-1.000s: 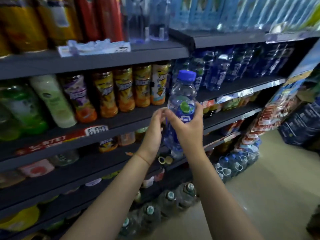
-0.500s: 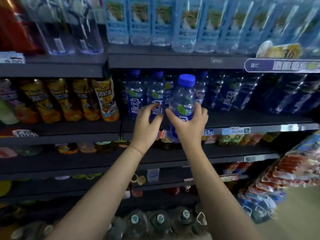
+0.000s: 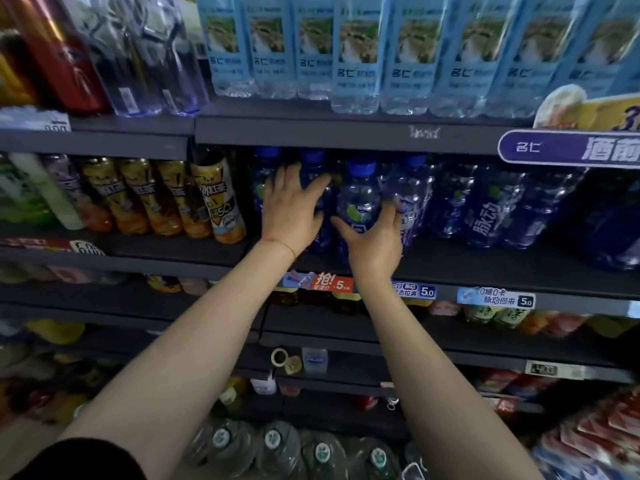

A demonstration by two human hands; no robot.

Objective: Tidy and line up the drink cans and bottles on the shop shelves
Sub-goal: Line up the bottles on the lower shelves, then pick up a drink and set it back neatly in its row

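While right hand (image 3: pixel 375 249) cups ribbed clear bottle (image 3: pixel 358 202), shelved.

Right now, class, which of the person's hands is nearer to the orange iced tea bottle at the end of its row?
Left. The left hand lies spread on blue bottles just right of the iced tea bottle; the right hand is farther right, cupping a blue-capped bottle.
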